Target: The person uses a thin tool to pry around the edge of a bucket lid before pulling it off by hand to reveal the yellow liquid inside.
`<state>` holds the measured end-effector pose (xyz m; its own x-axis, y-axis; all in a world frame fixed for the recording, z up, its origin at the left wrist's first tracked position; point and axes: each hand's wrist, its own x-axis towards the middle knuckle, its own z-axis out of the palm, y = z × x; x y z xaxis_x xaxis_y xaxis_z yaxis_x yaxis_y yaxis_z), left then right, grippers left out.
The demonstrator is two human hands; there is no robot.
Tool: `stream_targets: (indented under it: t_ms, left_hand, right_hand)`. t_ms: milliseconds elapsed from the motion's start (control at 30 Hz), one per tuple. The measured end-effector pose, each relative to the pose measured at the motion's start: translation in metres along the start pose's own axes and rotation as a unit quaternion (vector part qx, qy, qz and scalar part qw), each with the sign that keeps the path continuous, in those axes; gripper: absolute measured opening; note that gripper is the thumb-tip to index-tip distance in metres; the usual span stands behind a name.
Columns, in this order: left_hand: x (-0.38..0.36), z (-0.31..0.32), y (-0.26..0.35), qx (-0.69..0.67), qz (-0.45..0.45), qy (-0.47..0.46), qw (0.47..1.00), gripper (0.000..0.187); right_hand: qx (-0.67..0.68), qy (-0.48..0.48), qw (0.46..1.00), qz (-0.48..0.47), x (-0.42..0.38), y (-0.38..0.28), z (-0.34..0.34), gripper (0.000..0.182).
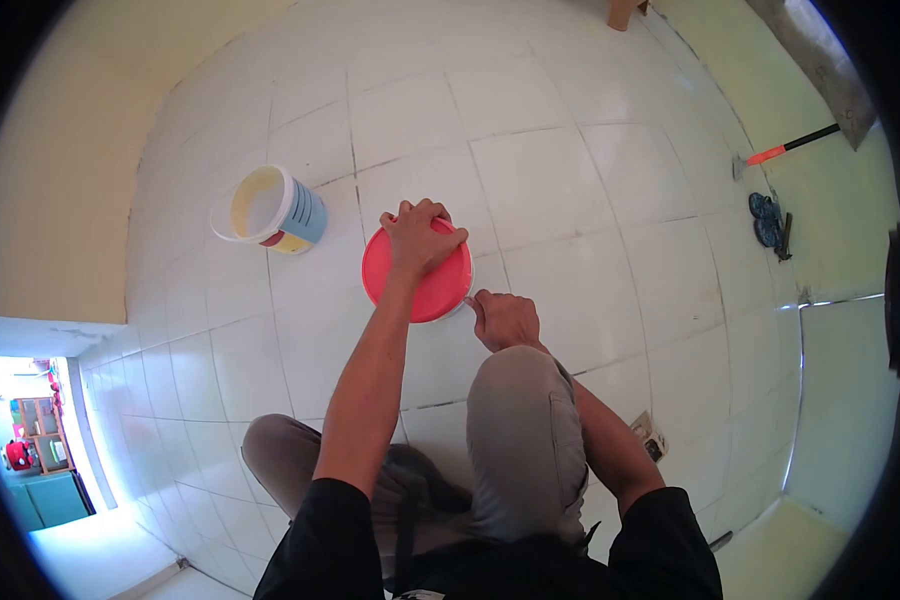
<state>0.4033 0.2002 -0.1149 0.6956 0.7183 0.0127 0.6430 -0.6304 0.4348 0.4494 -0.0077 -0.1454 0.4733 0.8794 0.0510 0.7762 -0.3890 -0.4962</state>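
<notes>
The red lid (442, 285) lies flat and face up on the tile floor (550, 200) in front of the person, just ahead of the bent knees; what sits beneath it is mostly hidden. The left hand (422, 240) bears on its far half, fingers spread and bent over the top, their tips at or near the far rim. The right hand (508, 320) is at the near right edge, fingers curled in and the thumb side meeting the rim; whether they pinch the edge or a small tool, I cannot tell. The tiles look smooth, so a sideways push from the right could make everything under the left palm skid or spin, above all if that palm lets up. Should the edge give suddenly, the right hand could slip and scrape its knuckles, and a hard pull at one spot might bend or crack the rim. The right knee (515, 400) rises close behind that hand, which could cramp its stroke. An open bucket (305, 218) stands upright to the left, well enough apart that only a wide swing seems likely to knock it. Farther right, a scraper (767, 156) with an orange and black handle is near the wall, out of harm's way.
</notes>
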Motion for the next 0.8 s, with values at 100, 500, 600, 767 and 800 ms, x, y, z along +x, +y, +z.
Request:
stream_targets:
  t_ms: [100,500,600,767,800]
  left_hand:
    - [-0.004,0.003,0.002,-0.016,0.020,-0.012,1.000,0.034]
    - [-0.021,0.009,0.006,-0.033,0.164,-0.050,0.985,0.031]
    - [-0.028,0.011,0.005,-0.029,0.164,-0.067,0.984,0.031]
    - [-0.026,0.008,0.006,-0.032,0.177,-0.065,0.982,0.029]
    - [-0.025,0.007,0.007,-0.037,0.178,-0.068,0.981,0.028]
  right_hand:
    - [-0.002,0.021,1.000,-0.014,-0.004,0.004,0.003,0.025]
    - [0.081,0.053,0.990,-0.100,-0.008,0.020,-0.013,0.018]
    - [0.095,0.057,0.989,-0.096,-0.014,0.024,-0.010,0.020]
    - [0.107,0.076,0.985,-0.111,-0.009,0.032,-0.004,0.020]
    - [0.116,0.079,0.983,-0.118,-0.008,0.032,-0.005,0.019]
